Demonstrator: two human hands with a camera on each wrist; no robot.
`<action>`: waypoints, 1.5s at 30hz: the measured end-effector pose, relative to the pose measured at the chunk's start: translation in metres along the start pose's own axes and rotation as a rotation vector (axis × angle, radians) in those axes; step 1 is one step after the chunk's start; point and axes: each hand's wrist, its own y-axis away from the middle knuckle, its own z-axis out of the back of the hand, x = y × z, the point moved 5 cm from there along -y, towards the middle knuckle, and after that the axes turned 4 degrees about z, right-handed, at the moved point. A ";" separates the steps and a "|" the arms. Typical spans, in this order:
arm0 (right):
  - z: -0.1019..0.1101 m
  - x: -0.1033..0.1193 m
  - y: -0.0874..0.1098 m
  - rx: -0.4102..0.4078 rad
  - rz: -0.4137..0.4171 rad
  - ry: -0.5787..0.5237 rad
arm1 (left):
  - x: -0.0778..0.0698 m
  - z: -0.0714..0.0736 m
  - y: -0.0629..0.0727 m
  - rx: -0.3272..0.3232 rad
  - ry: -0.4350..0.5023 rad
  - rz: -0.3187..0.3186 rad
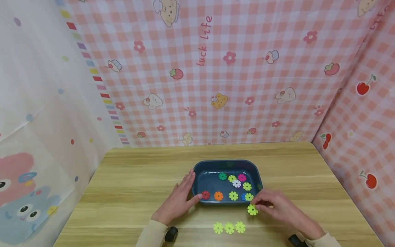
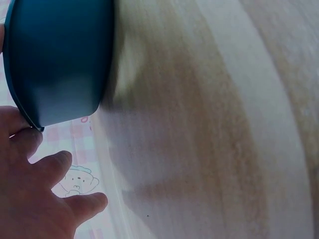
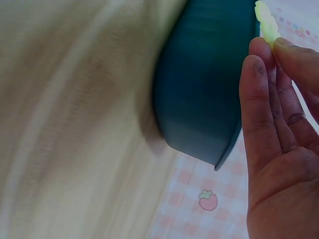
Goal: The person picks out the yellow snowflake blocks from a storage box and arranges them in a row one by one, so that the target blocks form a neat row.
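A dark blue tray (image 1: pixel 226 202) holds several small notched plastic discs, among them a red disc (image 1: pixel 205 195), an orange disc (image 1: pixel 218 196) and a white disc (image 1: pixel 236 183). My left hand (image 1: pixel 177 200) rests against the tray's left end, its fingers fairly straight along the side and the thumb at the front left corner. Between thumb and fingertips, my right hand (image 1: pixel 279 207) pinches a yellow-green notched disc (image 1: pixel 252 210) just outside the tray's front right corner. In the right wrist view that disc (image 3: pixel 268 22) appears edge-on beside the rim.
In front of the tray, three yellow-green discs (image 1: pixel 229 228) lie in a row on the wooden table (image 1: pixel 139 185). A pink checked cloth (image 1: pixel 247 82) hangs behind the table, with more cloth at both sides.
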 end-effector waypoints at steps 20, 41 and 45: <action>-0.026 -0.017 0.018 0.150 -0.151 -0.138 | 0.002 -0.001 0.000 0.004 0.003 0.000; -0.038 -0.028 0.024 0.199 -0.224 -0.162 | 0.000 0.000 -0.001 0.003 0.000 0.000; -0.039 -0.028 0.024 0.199 -0.227 -0.152 | 0.000 0.000 -0.001 0.004 0.001 0.000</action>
